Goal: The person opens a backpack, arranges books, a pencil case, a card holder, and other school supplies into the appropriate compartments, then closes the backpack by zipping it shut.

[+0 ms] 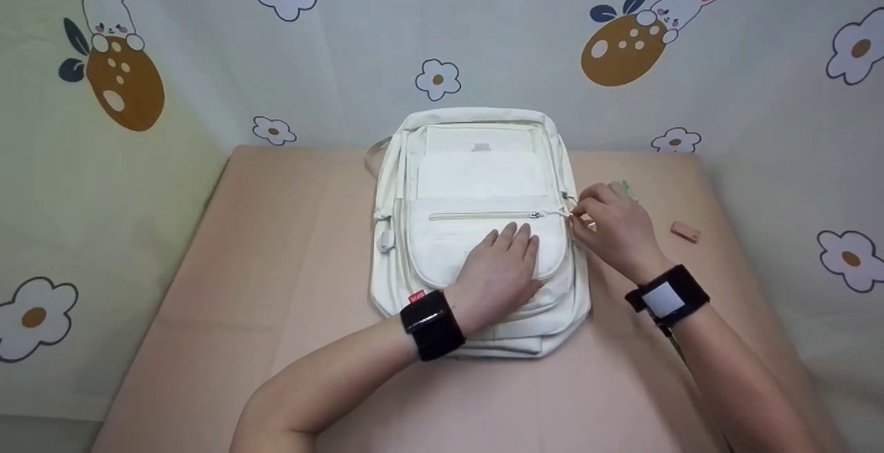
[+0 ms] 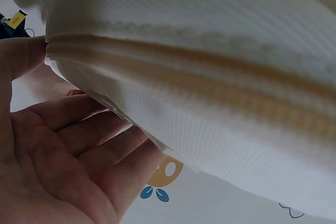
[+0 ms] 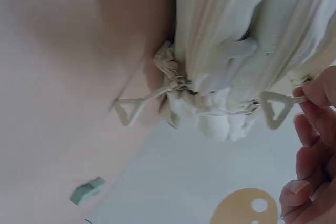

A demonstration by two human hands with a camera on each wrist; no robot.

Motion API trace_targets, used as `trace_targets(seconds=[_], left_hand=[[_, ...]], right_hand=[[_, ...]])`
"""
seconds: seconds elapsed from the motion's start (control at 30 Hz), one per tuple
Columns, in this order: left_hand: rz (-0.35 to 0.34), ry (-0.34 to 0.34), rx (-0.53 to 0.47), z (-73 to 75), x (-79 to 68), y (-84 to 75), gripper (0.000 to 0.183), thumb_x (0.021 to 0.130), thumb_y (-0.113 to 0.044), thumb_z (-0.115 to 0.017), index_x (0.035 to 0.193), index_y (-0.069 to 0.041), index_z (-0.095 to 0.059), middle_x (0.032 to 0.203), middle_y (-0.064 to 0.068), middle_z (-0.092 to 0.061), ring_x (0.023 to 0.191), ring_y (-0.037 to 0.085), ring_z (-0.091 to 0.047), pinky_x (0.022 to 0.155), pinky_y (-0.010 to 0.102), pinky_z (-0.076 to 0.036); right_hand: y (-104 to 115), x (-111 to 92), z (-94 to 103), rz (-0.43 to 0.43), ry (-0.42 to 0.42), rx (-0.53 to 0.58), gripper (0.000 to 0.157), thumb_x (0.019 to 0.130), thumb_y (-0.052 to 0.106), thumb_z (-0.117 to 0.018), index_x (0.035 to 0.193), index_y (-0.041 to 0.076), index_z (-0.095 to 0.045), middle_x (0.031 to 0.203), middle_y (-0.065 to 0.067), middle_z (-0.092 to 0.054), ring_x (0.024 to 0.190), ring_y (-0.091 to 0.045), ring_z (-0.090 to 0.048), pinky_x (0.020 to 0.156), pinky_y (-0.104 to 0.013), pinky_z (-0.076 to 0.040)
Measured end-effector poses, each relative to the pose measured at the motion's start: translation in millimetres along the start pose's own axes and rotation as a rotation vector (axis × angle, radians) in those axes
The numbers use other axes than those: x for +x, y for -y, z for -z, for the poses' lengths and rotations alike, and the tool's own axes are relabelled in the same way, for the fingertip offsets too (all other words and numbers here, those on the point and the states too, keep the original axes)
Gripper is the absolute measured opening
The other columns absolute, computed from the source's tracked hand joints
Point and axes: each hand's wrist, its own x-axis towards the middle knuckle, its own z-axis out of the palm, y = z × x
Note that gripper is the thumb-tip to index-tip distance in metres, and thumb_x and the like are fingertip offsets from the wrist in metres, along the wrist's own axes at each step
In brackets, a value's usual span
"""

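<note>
White backpack (image 1: pixel 483 177) set toward 12 o'clock on table (image 1: pixel 297 253); pressed by flat left hand (image 1: pixel 498 275) at zip's (image 1: pixel 480 216) 6 o'clock, apparently for steadying; zip pull (image 1: pixel 554 213) pinched by right hand (image 1: pixel 617 225) at bag's 3 o'clock, seemingly for tension.

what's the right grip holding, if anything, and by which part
The front-pocket zipper pull of the white backpack, pinched by its cord beside the triangular end.

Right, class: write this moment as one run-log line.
left hand: rests on backpack, below front zipper | right hand: pinches zipper's pull cord | pink block, green block: on table beside backpack
</note>
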Motion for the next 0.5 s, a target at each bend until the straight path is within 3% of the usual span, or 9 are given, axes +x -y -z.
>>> trace_targets(seconds=[0.23,0.5], left_hand=[[0.001,-0.014,-0.010,0.4,0.0,-0.4,0.071,0.105,-0.057,-0.041,0.154,-0.005,-0.043,0.159,0.014,-0.041,0.146,0.030,-0.038,0.114,0.043,-0.038],[-0.010,-0.102,-0.024,0.5,0.2,3.6,0.071,0.102,-0.056,-0.050,0.150,-0.004,-0.049,0.153,0.013,-0.048,0.139,0.030,-0.047,0.107,0.041,-0.045]], right_hand=[[13.1,-9.1,13.8,-0.002,0.064,0.041,0.008,0.080,0.007,-0.078,0.083,0.006,-0.071,0.097,-0.005,-0.065,0.086,-0.023,-0.055,0.064,-0.036,-0.050],[22.6,-16.5,13.4,-0.208,0.161,0.132,0.006,0.092,0.011,-0.072,0.097,0.008,-0.073,0.092,-0.005,-0.072,0.075,-0.019,-0.062,0.063,-0.036,-0.050]])
